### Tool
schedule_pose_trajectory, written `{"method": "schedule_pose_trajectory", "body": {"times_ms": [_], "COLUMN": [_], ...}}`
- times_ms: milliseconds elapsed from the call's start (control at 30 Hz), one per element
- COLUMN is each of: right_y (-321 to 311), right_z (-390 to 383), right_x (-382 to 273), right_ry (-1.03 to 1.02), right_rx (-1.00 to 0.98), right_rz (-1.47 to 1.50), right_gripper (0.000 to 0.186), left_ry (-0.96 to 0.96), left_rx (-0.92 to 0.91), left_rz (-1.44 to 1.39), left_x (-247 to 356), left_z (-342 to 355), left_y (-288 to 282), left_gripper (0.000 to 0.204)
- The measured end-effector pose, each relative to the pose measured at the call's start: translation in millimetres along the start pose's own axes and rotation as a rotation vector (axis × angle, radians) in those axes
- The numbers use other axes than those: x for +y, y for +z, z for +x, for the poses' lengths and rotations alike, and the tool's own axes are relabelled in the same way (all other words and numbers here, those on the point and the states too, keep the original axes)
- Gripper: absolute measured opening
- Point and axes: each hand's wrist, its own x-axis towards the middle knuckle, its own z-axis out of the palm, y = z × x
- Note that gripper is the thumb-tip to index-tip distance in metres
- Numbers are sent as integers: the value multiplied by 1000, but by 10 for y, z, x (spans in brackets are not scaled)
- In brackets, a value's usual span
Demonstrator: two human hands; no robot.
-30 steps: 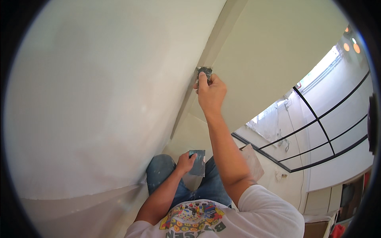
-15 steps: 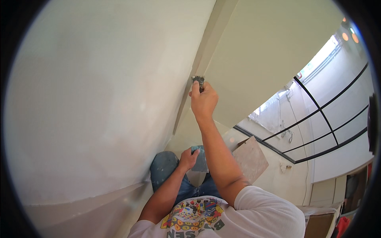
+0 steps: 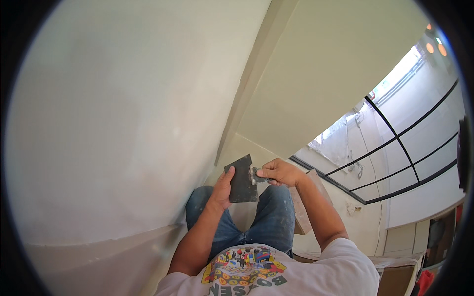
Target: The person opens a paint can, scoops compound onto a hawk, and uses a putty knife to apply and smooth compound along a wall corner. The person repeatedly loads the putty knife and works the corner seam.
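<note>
Two tools in play, both at waist height over the knees. The dark, flat rectangular metal plate with a notched top corner [image 3: 242,180] sits upright in the left hand [image 3: 223,190], thumb and fingers clamped on its left edge. The right hand [image 3: 279,172] is closed around the handle of a small putty knife [image 3: 256,173], whose blade touches the plate's right edge.

Step in hand, as I read it: wiping or reloading filler between knife and plate, not applying to the wall. Whether filler is on the blade is too small to tell. Next move likely calls for carrying the loaded knife up to the corner seam [image 3: 247,89] and holding the plate level.

Surface: smooth off-white wall [image 3: 108,123] on the left meets a cream wall [image 3: 326,74] on the right at that seam. Far right: black-framed glass panels [image 3: 410,153]. Near: blue jeans [image 3: 271,222], white printed T-shirt [image 3: 316,276].
</note>
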Motion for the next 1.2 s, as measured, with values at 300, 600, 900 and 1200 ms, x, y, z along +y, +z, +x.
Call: {"method": "schedule_pose_trajectory", "body": {"times_ms": [300, 600, 900, 1200], "right_y": [183, 596, -24, 78], "right_z": [929, 1453, 927, 142], "right_x": [50, -725, -1389, -157], "right_ry": [-779, -877, -949, -268], "right_rx": [1276, 1463, 1477, 30], "right_rz": [-504, -355, -251, 56], "right_gripper": [33, 38, 26, 44], "left_ry": [24, 24, -40, -31], "left_rx": [60, 109, 114, -33], "left_rz": [58, 78, 40, -79], "left_x": [93, -130, -89, -29], "left_z": [-161, -253, -213, -163], "left_y": [-338, -641, -581, -221], "left_gripper": [47, 44, 44, 45]}}
